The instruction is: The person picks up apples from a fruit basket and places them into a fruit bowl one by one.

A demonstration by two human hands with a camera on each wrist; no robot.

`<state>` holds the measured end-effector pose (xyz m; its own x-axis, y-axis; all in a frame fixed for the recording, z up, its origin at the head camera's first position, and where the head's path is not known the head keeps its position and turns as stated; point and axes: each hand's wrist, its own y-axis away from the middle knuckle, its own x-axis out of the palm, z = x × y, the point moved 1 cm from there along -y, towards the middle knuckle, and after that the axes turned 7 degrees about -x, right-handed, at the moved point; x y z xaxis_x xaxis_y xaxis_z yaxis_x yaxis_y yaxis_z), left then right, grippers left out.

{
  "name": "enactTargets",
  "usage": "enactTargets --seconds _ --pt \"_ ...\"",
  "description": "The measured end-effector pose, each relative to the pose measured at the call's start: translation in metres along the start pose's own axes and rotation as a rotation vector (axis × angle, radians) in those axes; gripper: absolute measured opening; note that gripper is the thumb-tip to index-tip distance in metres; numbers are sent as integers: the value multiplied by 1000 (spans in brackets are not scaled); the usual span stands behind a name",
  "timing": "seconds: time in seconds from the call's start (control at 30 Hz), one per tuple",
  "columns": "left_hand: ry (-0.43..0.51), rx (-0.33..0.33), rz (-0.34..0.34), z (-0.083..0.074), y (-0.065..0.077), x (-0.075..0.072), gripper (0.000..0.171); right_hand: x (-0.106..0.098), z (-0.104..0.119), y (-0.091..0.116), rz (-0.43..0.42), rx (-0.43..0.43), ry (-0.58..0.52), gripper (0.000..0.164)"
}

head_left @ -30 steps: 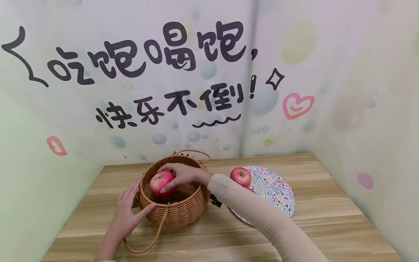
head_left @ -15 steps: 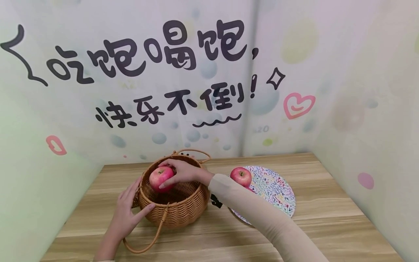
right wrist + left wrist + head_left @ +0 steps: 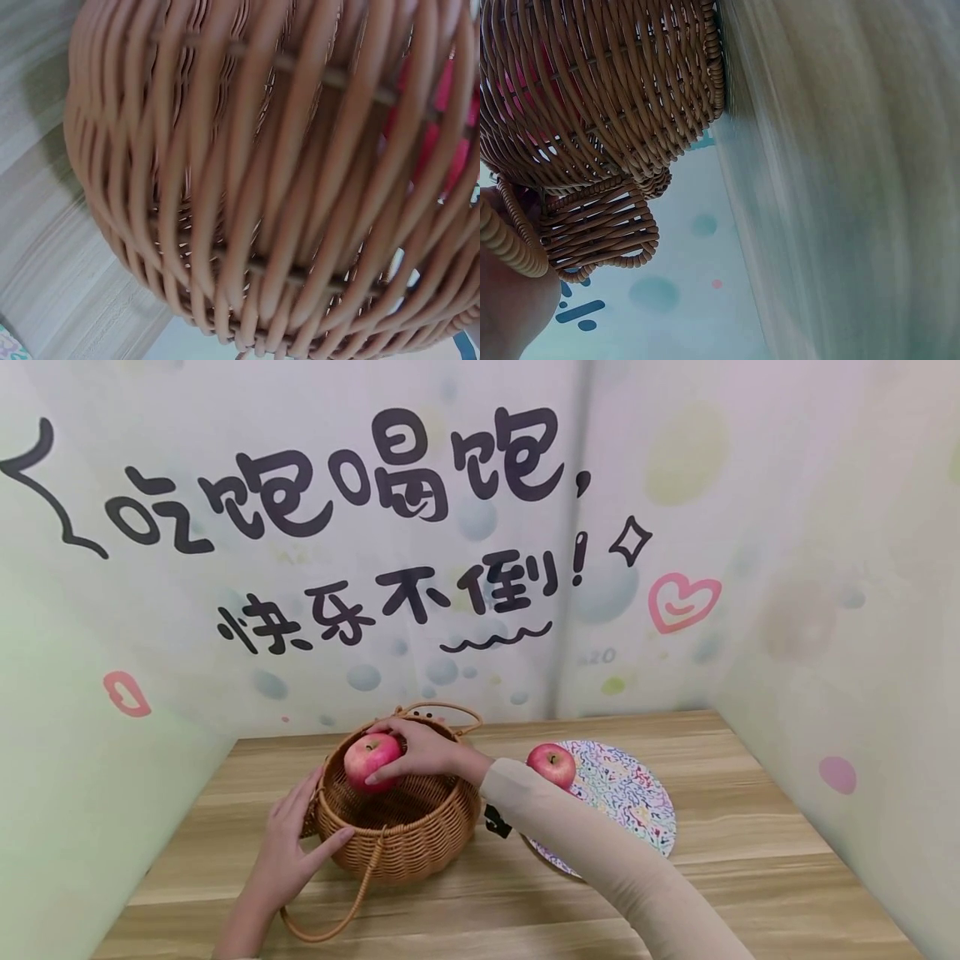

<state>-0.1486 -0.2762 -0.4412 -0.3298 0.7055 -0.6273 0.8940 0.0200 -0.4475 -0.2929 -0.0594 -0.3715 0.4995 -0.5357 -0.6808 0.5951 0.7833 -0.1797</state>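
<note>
A round wicker basket (image 3: 405, 852) stands on the table, its mouth open toward the head camera. My right hand (image 3: 420, 753) reaches over the rim and grips a red apple (image 3: 369, 764), thumb at its front and fingers behind. The apple is inside the basket mouth, near the left rim. My left hand (image 3: 285, 852) holds the basket's left side, thumb on the front rim. In the left wrist view, the apple's red (image 3: 529, 90) shows through the weave, and a small woven flap (image 3: 600, 232) juts from the basket by that hand. The basket wall fills the right wrist view.
Right of the basket lies a round patterned mat (image 3: 630, 802) with another red apple (image 3: 552, 766) at its left edge, partly behind my right sleeve. One looped basket handle (image 3: 330, 935) hangs toward the front. A printed wall (image 3: 480, 543) rises behind the wooden table (image 3: 750, 877).
My right hand and the apple have risen slightly within the basket mouth. The left hand, the basket and the apple on the mat have stayed in place.
</note>
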Motion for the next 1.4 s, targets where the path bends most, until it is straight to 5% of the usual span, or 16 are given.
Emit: enactTargets --seconds 1.4 --pt "-8 -14 2 -3 1 -1 91 -2 12 11 -129 -1 25 72"
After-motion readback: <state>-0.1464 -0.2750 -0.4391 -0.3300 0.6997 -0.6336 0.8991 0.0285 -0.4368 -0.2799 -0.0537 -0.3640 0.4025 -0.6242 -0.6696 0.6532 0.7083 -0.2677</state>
